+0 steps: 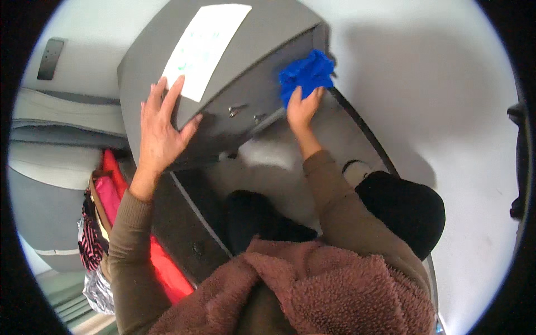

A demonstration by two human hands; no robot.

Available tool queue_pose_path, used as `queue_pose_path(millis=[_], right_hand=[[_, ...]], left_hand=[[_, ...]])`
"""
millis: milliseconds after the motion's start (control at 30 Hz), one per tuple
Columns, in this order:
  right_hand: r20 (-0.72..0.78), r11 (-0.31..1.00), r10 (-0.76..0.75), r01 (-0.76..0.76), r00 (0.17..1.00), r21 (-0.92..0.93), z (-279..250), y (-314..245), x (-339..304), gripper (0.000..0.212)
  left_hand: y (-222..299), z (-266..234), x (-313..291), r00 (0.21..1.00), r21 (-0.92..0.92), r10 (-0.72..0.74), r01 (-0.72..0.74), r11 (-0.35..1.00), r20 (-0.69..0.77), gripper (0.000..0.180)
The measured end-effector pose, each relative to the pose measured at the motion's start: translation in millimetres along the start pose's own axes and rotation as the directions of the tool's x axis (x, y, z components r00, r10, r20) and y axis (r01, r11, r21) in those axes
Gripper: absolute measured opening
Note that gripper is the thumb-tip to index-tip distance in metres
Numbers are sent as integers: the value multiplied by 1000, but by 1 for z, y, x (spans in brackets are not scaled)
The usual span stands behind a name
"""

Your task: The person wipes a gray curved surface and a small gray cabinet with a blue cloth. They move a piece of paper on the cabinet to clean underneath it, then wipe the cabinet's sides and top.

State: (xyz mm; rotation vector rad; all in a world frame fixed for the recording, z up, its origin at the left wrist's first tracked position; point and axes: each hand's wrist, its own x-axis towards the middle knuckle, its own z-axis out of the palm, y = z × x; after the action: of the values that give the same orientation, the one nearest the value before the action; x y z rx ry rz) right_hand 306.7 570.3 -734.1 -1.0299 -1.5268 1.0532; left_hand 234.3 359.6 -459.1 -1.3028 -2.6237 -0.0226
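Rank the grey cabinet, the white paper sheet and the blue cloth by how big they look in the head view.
1. Grey cabinet, by far the largest.
2. White paper sheet on top of it.
3. Blue cloth under the right hand; smallest, partly covered.

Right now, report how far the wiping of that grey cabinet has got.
Done: cannot tell; no wiped patch stands out on the grey cabinet. In hand: the right hand presses a blue cloth against its front, near the far corner, while the left hand lies flat on its top beside a white sheet. Left: likely the remaining front.
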Motion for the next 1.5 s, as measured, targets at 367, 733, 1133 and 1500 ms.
queue_pose_path(millis=[367, 733, 1133, 1500], right_hand=[[266, 974, 140, -84, 954, -212, -3, 128, -51, 66], [952, 861, 54, 469, 303, -198, -5, 49, -178, 37], [557, 802, 297, -519, 776, 295, -37, 5, -16, 53], [5, 935, -223, 212, 975, 284, 2, -123, -21, 61]], left_hand=[[2, -4, -1, 999, 35, -9, 11, 999, -46, 82], [-1, -1, 0, 998, 40, -17, 19, 999, -54, 84], [1, -3, 0, 998, 2, -39, 39, 999, -56, 83], [-5, -4, 0, 999, -24, -10, 9, 1000, -53, 77]])
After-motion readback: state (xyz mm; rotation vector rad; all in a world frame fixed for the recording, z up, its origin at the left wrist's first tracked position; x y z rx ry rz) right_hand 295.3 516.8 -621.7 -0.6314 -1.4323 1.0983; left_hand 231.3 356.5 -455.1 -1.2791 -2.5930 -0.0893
